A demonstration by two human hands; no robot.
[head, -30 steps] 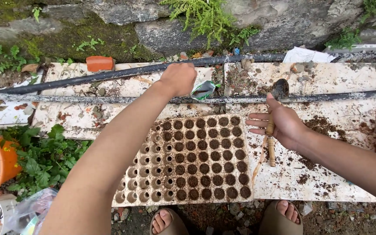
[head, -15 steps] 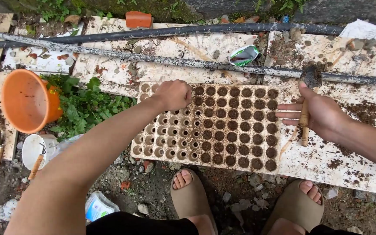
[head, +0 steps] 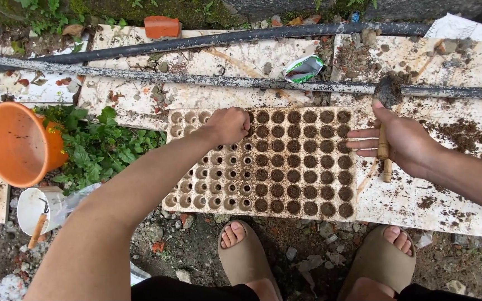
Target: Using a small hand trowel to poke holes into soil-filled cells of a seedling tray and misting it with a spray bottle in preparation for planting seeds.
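Note:
A beige seedling tray (head: 218, 184) with many round cells lies on white boards; its right half is filled with dark soil, its left cells are hollow. My left hand (head: 230, 124) is closed in a fist over the tray's upper middle cells, at the edge of the soil-filled part. My right hand (head: 400, 142) rests at the tray's right edge, fingers stretched onto the tray, thumb pinning a small wooden-handled trowel (head: 385, 120) whose soil-caked blade points away from me.
Two dark pipes (head: 207, 81) cross the boards beyond the tray. An orange bucket (head: 15, 145) and green plants (head: 104, 147) stand at left, a white cup (head: 32, 209) below them. A brick (head: 161, 26) and a crumpled packet (head: 303, 68) lie farther back. My sandalled feet (head: 246, 256) are below.
My view has tilted down and nearer. My left hand came back from the far pipes to the tray's upper cells. My right hand keeps the trowel at the tray's right edge.

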